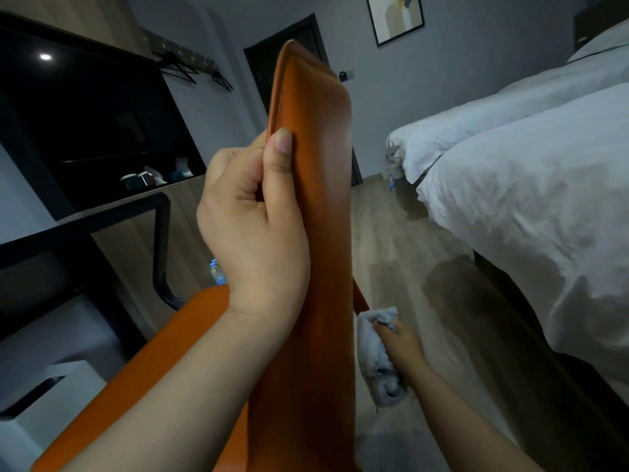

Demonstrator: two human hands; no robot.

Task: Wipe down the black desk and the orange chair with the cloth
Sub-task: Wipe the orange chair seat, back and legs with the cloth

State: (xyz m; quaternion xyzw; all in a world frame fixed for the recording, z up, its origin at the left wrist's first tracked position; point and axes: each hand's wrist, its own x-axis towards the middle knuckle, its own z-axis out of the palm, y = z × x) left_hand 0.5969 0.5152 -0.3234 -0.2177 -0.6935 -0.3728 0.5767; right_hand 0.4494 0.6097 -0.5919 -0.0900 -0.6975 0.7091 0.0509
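Orange chair [316,199] is centre frame, backrest seen almost edge-on. Smooth glossy orange skin, stitched seam down its left edge, seat running off near-left. Left hand [252,233] is curled round that left edge near the top, thumb [279,158] flat on the facing side. Right hand [401,342] sits low, just right of the backrest, fingers wrapped round a bunched pale grey-blue cloth [374,352]. Black desk [85,219] is on the left. Bottle [218,272] on the floor beside it, blue label too small to read.
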